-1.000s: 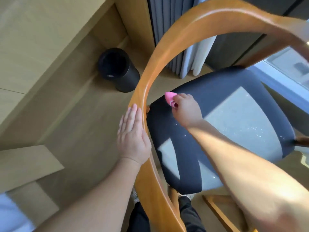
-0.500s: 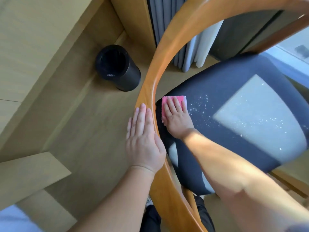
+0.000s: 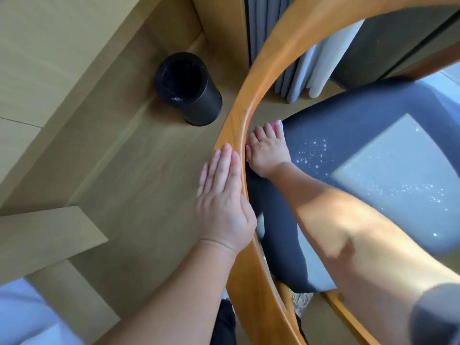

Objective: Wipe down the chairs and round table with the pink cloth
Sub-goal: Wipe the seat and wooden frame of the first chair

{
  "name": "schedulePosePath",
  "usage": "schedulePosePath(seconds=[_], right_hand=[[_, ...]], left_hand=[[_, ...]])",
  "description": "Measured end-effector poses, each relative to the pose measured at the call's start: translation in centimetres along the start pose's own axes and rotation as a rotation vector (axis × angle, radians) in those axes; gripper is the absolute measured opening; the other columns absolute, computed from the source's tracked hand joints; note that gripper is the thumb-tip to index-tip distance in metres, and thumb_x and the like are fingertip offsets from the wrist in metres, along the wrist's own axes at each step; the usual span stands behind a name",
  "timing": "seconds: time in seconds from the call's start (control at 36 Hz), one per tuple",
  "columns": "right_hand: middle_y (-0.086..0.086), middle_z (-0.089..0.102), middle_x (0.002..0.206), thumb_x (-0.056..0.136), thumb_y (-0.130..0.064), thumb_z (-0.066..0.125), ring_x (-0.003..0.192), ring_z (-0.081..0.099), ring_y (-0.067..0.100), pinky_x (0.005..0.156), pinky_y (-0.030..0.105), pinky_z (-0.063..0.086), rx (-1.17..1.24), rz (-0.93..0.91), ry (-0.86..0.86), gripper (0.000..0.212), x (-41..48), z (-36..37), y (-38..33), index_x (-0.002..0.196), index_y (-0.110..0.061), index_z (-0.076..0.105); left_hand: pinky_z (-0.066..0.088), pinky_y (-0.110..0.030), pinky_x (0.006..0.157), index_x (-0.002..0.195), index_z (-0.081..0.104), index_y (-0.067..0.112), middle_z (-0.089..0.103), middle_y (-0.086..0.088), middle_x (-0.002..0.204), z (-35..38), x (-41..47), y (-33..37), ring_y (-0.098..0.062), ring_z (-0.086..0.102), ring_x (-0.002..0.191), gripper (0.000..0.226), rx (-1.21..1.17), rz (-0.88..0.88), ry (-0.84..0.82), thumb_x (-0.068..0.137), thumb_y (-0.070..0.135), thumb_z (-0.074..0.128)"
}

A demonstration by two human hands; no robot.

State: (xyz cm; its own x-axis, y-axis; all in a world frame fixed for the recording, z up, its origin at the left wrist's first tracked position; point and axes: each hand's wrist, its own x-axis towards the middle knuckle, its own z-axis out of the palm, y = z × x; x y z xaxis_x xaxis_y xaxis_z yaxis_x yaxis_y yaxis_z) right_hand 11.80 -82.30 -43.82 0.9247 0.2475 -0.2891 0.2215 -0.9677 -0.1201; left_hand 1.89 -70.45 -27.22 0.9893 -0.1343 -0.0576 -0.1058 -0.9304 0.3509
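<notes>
Nearest the camera, the left hand (image 3: 224,195) lies flat along the curved wooden chair rail (image 3: 251,100), fingers straight and together, grasping nothing. It appears to steady the frame. Just across the rail, the right hand (image 3: 267,150) presses down with straight, slightly spread fingers on the pink cloth (image 3: 276,125), and only a small edge of the cloth shows past the fingertips. The cloth lies on the seat (image 3: 361,115) at the corner beside the rail; whether it touches the wood cannot be told.

The step in hand looks like wiping the seat. To do it well, the person would hold the palm flat so the cloth does not bunch. Overlapping strokes from this corner toward the pale specks (image 3: 311,153) just right of the hand would gather them rather than flick them onto the floor (image 3: 124,170). The seam where cushion meets rail probably traps dust and merits a pass with a folded edge.

The rail is smooth, glossy, honey-coloured wood, bent in a broad arc with a rounded lip. The seat is dark, matt woven fabric, gently padded, with rounded corners. A sunlit patch shows more specks clinging to the weave, so light pressure may not lift them. Farther off, a black cylindrical bin (image 3: 188,89) stands on the pale wood-grain floor. Beyond it hang grey and white pleated curtains (image 3: 311,68).
</notes>
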Motion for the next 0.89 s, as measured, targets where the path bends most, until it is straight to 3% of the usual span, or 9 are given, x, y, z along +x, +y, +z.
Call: schedulePosePath(seconds=[0.19,0.39,0.44,0.5,0.56,0.61,0.78,0.89], right_hand=[[0.019,0.04,0.15,0.098,-0.038,0.019,0.142,0.027,0.039,0.12,0.053,0.004,0.065,-0.049,0.026,0.064,-2.7,1.6,-0.6,0.147,0.0,0.035],[0.01,0.018,0.161,0.1,-0.037,0.009,0.15,0.01,0.031,0.12,0.051,-0.001,0.016,-0.197,-0.002,0.062,-8.8,3.8,-1.3,0.155,-0.007,0.012],[0.012,0.026,0.158,0.102,-0.034,0.022,0.147,0.019,0.033,0.12,0.052,0.003,0.032,-0.259,0.012,0.058,-11.7,4.7,-1.4,0.153,-0.006,0.021],[0.018,0.048,0.145,0.099,-0.026,0.04,0.138,0.039,0.039,0.118,0.054,0.015,0.071,-0.301,0.107,0.052,-13.9,5.0,-1.4,0.145,-0.002,0.041],[0.023,0.059,0.13,0.096,-0.021,0.045,0.124,0.052,0.044,0.115,0.055,0.025,0.1,-0.323,0.169,0.047,-14.8,4.5,-1.3,0.136,0.004,0.052],[0.023,0.061,0.125,0.095,-0.022,0.044,0.118,0.055,0.044,0.113,0.056,0.028,0.092,-0.344,0.189,0.047,-14.7,3.7,-1.2,0.133,0.004,0.053],[0.012,0.041,0.152,0.102,-0.035,0.038,0.141,0.033,0.039,0.119,0.055,0.013,0.035,-0.278,0.003,0.053,-13.6,4.8,-0.5,0.149,-0.011,0.038],[0.004,0.002,0.164,0.103,-0.042,0.022,0.15,0.001,0.032,0.118,0.052,-0.007,-0.042,-0.238,-0.1,0.062,-10.6,4.0,-0.4,0.156,-0.019,0.001]], left_hand=[[0.017,-0.04,0.117,0.144,0.036,0.004,0.03,-0.009,0.153,-0.1,-0.1,0.1,-0.021,0.022,0.144,0.064,0.027,0.008,-0.03,0.082,0.018,0.024],[0.013,-0.038,0.118,0.145,0.033,0.004,0.029,-0.01,0.153,0.1,-0.3,0.1,-0.021,0.021,0.144,0.063,0.049,0.023,-0.026,0.085,0.019,0.023],[0.012,-0.037,0.118,0.145,0.032,0.002,0.029,-0.012,0.153,0.1,-0.3,0.2,-0.021,0.02,0.144,0.061,0.057,0.033,-0.027,0.086,0.019,0.022],[0.012,-0.037,0.119,0.145,0.031,0.003,0.027,-0.011,0.154,0.1,-0.3,0.3,-0.021,0.019,0.144,0.061,0.078,0.031,-0.037,0.088,0.02,0.02],[0.012,-0.037,0.119,0.146,0.029,0.004,0.026,-0.011,0.155,0.0,-0.3,0.3,-0.02,0.018,0.144,0.062,0.094,0.024,-0.044,0.088,0.022,0.018],[0.012,-0.037,0.119,0.146,0.029,0.005,0.026,-0.01,0.155,0.0,-0.3,0.3,-0.02,0.017,0.144,0.062,0.101,0.023,-0.046,0.088,0.022,0.018],[0.009,-0.034,0.119,0.147,0.029,0.005,0.024,-0.01,0.155,0.1,-0.3,0.2,-0.014,0.011,0.143,0.062,0.112,0.02,-0.036,0.089,0.022,0.018],[0.008,-0.033,0.119,0.147,0.029,0.004,0.024,-0.011,0.155,0.1,-0.2,0.1,-0.017,0.014,0.144,0.063,0.109,0.021,-0.036,0.087,0.022,0.018]])
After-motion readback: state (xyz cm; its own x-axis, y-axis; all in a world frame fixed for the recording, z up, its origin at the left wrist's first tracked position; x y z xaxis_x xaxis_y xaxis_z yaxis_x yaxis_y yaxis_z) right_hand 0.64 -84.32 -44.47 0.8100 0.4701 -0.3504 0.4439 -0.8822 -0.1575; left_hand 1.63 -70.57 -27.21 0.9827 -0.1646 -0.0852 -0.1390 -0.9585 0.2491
